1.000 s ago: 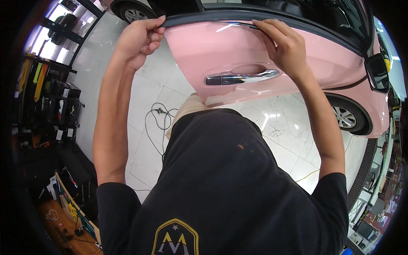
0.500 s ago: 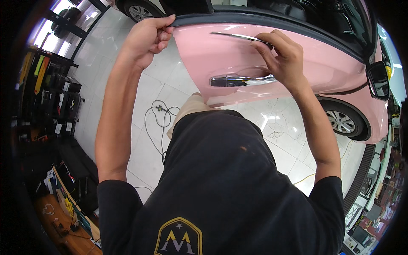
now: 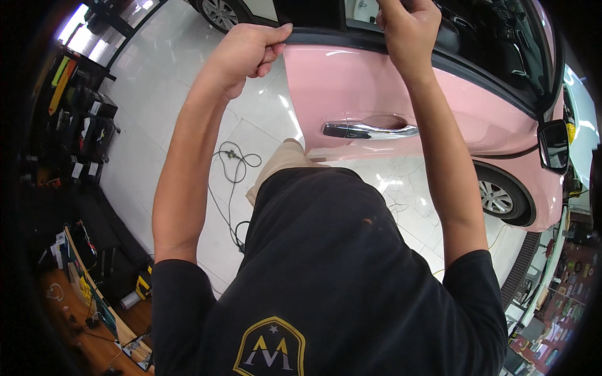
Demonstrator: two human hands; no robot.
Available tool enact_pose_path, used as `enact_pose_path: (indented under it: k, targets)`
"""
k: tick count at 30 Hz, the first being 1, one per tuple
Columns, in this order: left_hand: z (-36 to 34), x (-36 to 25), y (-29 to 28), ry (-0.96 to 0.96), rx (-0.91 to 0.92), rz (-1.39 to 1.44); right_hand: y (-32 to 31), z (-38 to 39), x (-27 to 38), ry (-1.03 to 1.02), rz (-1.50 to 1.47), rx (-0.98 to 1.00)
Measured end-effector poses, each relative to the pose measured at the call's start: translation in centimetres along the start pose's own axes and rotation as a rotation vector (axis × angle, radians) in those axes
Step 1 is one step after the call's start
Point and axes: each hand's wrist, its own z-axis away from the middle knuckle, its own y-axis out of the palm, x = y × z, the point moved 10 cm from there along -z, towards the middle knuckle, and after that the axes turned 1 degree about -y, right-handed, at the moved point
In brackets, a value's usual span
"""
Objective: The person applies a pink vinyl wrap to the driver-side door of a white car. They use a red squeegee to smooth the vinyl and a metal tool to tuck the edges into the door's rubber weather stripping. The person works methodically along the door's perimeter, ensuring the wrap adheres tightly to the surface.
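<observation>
A pink car door [image 3: 338,81] stands ajar before me, with a chrome handle [image 3: 370,130] and a black window trim [image 3: 332,39] along its upper edge. My left hand [image 3: 248,56] is closed at the rear end of this trim, thumb on top and the other fingers curled below. Higher up on the right, my right hand [image 3: 411,44] is closed in front of the window glass, above the trim. Its fingertips are cut off by the picture's upper edge, so what it holds is hidden.
A side mirror [image 3: 554,146] juts out at the right, above the front wheel [image 3: 498,194]. A dark cable [image 3: 235,169] lies looped on the white tiled floor [image 3: 157,125]. Shelves of tools [image 3: 81,125] line the left, and a wooden workbench [image 3: 94,332] is at lower left.
My right hand has moved up from the door panel to the window. The thin, flat strip it held no longer shows. My left hand stays at the trim end.
</observation>
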Motion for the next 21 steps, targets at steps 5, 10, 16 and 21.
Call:
enact_pose_path:
  k: [5,10,16,21]
  targets:
    - [0.6,0.1,0.3,0.079,0.027,-0.018,1.1,0.3,-1.6,0.063,-0.100,0.014]
    - [-0.1,1.1,0.6,-0.006,0.059,0.142,-0.1,1.0,-2.3,0.224,-0.060,0.029]
    - [0.1,-0.3,0.5,0.023,0.032,-0.067,-6.2,2.5,0.1,0.002,0.307,0.146]
    - [0.4,-0.7,-0.1,-0.016,0.001,-0.141,-10.7,5.9,0.4,0.014,0.358,0.191]
